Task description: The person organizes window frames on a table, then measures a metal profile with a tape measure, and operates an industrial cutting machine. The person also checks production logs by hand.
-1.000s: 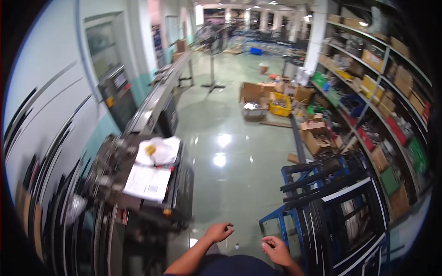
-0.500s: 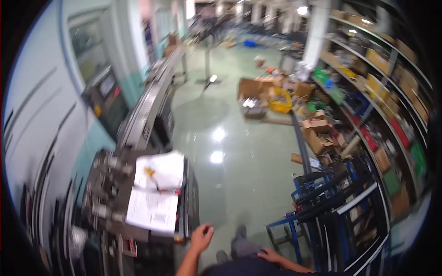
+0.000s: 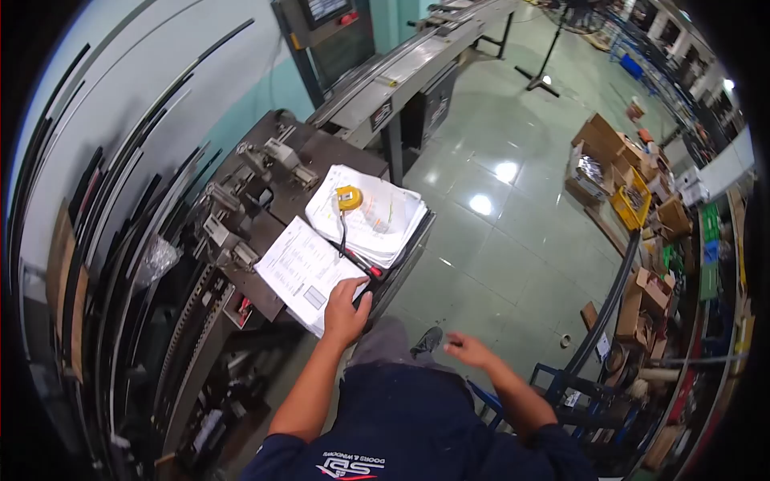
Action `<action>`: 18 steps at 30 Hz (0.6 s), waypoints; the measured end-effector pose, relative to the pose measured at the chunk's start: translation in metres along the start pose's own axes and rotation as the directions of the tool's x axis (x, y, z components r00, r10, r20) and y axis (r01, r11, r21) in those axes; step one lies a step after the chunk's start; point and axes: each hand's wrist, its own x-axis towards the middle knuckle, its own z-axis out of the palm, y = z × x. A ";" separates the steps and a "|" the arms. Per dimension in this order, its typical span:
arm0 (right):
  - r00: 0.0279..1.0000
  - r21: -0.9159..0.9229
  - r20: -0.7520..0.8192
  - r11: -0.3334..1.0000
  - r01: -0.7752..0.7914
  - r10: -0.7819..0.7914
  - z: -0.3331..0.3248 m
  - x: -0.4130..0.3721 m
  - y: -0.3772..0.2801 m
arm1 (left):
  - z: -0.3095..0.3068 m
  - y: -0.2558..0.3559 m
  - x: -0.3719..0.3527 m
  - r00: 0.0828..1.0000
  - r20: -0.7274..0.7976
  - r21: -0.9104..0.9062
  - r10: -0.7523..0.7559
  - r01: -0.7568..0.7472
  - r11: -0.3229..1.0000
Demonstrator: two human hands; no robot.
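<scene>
My left hand (image 3: 345, 314) is at the near right corner of a printed sheet (image 3: 301, 268), its fingers apart and overlapping the paper's edge. Just beyond its fingertips lies a red-tipped pen or marker (image 3: 370, 269). A thick stack of papers (image 3: 397, 210) rests behind the sheet, and on it sits a yellow tape measure (image 3: 348, 197) with a dark strap. My right hand (image 3: 468, 350) hangs in the air over the floor, fingers loosely apart, holding nothing.
The papers lie on a dark machine table (image 3: 273, 204) with metal clamps. Long profiles (image 3: 140, 184) lean on the left wall. A conveyor rail (image 3: 401, 68) runs beyond. Cardboard boxes (image 3: 597, 144), a yellow crate (image 3: 630, 204) and a blue frame (image 3: 549, 377) stand right.
My view has swung left and I have come closer to the machine table. My left hand has moved from beside the table to the sheet's edge; my right hand has lifted away from my leg.
</scene>
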 end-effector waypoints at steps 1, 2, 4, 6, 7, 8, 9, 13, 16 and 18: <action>0.999 -0.063 0.037 0.998 0.029 -0.026 -0.022 0.010 -0.038 | 0.000 0.002 0.007 0.999 0.017 -0.008 -0.034 0.035 0.999; 0.993 -0.108 0.062 0.989 0.103 -0.096 -0.040 0.022 -0.068 | 0.001 0.003 0.015 0.997 0.032 -0.022 -0.065 0.065 0.998; 0.964 -0.091 0.160 0.969 0.229 -0.212 -0.065 0.039 -0.132 | 0.009 -0.006 0.031 0.998 -0.043 0.020 -0.045 0.046 0.999; 0.908 0.044 0.284 0.950 0.308 -0.308 -0.075 0.050 -0.199 | 0.017 -0.022 0.051 0.992 -0.115 0.028 -0.055 0.058 0.998; 0.851 0.105 0.373 0.929 0.356 -0.369 -0.074 0.060 -0.220 | 0.019 -0.029 0.066 0.983 -0.153 0.024 -0.102 0.107 0.994; 0.784 0.173 0.451 0.903 0.392 -0.427 -0.071 0.070 -0.239 | 0.020 -0.036 0.083 0.971 -0.187 0.017 -0.147 0.153 0.988; 0.722 0.216 0.495 0.873 0.437 -0.483 -0.067 0.077 -0.262 | 0.020 -0.046 0.101 0.959 -0.212 0.011 -0.190 0.197 0.980; 0.615 0.246 0.513 0.789 0.563 -0.599 -0.040 0.118 -0.321 | 0.003 -0.086 0.173 0.872 -0.259 -0.177 -0.416 0.380 0.908; 0.760 0.131 0.323 0.822 0.554 -0.564 -0.034 0.165 -0.326 | 0.003 -0.104 0.213 0.933 -0.199 -0.108 -0.299 0.283 0.953; 0.825 -0.071 0.131 0.825 0.561 -0.550 -0.043 0.198 -0.318 | 0.015 -0.120 0.231 0.967 -0.130 -0.025 -0.220 0.219 0.975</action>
